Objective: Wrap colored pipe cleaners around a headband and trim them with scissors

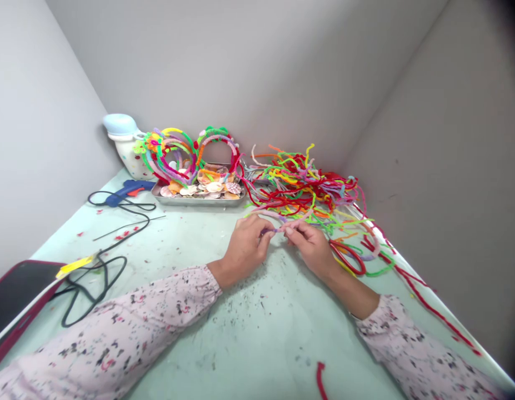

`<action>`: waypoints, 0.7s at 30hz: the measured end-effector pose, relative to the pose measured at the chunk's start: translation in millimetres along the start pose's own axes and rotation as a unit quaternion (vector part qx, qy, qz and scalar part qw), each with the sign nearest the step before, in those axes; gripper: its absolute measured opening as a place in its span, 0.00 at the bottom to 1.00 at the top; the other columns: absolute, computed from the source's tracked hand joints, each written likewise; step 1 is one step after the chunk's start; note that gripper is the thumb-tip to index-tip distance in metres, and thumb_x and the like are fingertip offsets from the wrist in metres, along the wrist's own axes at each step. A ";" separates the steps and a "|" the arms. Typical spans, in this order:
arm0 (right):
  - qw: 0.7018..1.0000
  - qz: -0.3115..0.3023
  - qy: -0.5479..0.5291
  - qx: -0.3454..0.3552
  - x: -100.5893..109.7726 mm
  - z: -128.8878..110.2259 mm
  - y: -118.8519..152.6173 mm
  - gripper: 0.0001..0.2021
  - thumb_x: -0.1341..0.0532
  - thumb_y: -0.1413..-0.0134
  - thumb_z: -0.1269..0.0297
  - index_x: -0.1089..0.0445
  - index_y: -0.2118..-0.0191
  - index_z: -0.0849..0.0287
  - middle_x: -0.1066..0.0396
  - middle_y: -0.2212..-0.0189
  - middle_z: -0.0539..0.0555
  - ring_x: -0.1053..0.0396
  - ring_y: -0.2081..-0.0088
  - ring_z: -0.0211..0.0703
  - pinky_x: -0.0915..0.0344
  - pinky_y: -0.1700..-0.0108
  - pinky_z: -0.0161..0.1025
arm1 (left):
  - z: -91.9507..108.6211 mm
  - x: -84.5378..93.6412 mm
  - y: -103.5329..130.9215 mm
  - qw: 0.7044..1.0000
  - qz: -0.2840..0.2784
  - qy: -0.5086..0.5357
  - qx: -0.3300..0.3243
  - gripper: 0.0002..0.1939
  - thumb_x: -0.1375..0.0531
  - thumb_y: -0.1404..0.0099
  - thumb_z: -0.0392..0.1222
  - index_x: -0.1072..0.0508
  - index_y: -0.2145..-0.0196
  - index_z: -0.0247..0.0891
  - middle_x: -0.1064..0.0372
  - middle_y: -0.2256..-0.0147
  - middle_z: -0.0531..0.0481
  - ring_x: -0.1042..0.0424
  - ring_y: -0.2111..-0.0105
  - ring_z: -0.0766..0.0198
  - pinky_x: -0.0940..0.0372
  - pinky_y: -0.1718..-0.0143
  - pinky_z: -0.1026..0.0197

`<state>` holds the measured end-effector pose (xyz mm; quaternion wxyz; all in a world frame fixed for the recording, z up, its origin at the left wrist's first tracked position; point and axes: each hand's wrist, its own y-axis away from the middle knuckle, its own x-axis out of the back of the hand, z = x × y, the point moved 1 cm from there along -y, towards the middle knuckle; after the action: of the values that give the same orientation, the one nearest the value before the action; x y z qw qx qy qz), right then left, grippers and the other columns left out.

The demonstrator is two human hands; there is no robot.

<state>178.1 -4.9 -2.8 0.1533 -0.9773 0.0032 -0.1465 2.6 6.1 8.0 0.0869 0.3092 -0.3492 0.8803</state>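
Note:
Over the middle of the table, my left hand (249, 242) and my right hand (310, 244) meet with fingertips pinched together. Between them runs a pipe cleaner (279, 229), pale pink with a purple stretch, and each hand grips it. A pale pink length (265, 213) also arcs behind the fingers; I cannot tell whether it is the same piece. Just beyond my right hand lies a tangled heap of pipe cleaners (299, 183) in red, green, yellow, orange and pink. Pipe-cleaner headbands (218, 136) stand in a metal tray (199, 201) of seashells (213, 186) behind my left hand.
A blue glue gun (128, 191) with its black cord (148, 222) lies at the left. Behind it stands a white jar with a light blue lid (120, 125). A dark tablet-like device (26, 294) sits at the left edge. A red pipe-cleaner piece (320, 380) lies in front.

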 end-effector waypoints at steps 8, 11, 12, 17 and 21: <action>0.999 0.005 0.028 -0.023 1.1 1.5 0.6 0.13 0.42 0.43 0.55 0.28 0.64 0.59 0.34 0.75 0.48 0.37 0.72 0.40 0.40 0.67 0.37 | -0.6 -0.2 0.0 1.000 -0.003 -0.004 -0.001 0.03 0.44 0.35 0.34 0.30 0.65 0.38 0.29 0.64 0.49 0.31 0.62 0.60 0.40 0.56 0.55; 0.999 0.006 0.044 -0.023 1.2 1.0 0.8 0.13 0.43 0.42 0.54 0.29 0.66 0.58 0.35 0.77 0.48 0.38 0.73 0.39 0.41 0.68 0.37 | 0.1 0.1 -0.4 1.000 -0.003 -0.003 0.000 0.03 0.44 0.35 0.34 0.31 0.65 0.38 0.29 0.64 0.49 0.31 0.62 0.60 0.40 0.56 0.55; 0.999 0.006 0.047 -0.022 1.1 0.6 0.8 0.13 0.43 0.42 0.54 0.30 0.66 0.58 0.36 0.77 0.47 0.38 0.74 0.39 0.41 0.68 0.37 | 0.3 0.3 -0.6 1.000 -0.003 -0.003 0.001 0.03 0.44 0.35 0.34 0.31 0.65 0.39 0.29 0.64 0.49 0.31 0.62 0.60 0.40 0.56 0.55; 0.998 0.005 0.049 -0.028 0.8 -1.6 1.4 0.13 0.43 0.42 0.54 0.33 0.70 0.57 0.38 0.79 0.46 0.40 0.75 0.38 0.42 0.70 0.36 | 0.4 0.4 -0.9 1.000 -0.006 -0.003 0.003 0.03 0.44 0.34 0.35 0.31 0.65 0.39 0.29 0.64 0.49 0.31 0.61 0.59 0.40 0.56 0.54; 0.998 0.009 0.057 -0.025 1.0 -2.3 1.9 0.13 0.44 0.42 0.53 0.34 0.71 0.56 0.39 0.79 0.46 0.40 0.75 0.38 0.43 0.71 0.36 | -0.2 -0.4 -0.5 1.000 -0.005 0.000 0.004 0.03 0.44 0.35 0.35 0.30 0.64 0.39 0.28 0.64 0.49 0.30 0.60 0.59 0.40 0.55 0.54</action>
<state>178.5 -7.4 -1.0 0.1300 -0.9708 0.0241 -0.2002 3.0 6.6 7.9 0.0901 0.3117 -0.3441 0.8811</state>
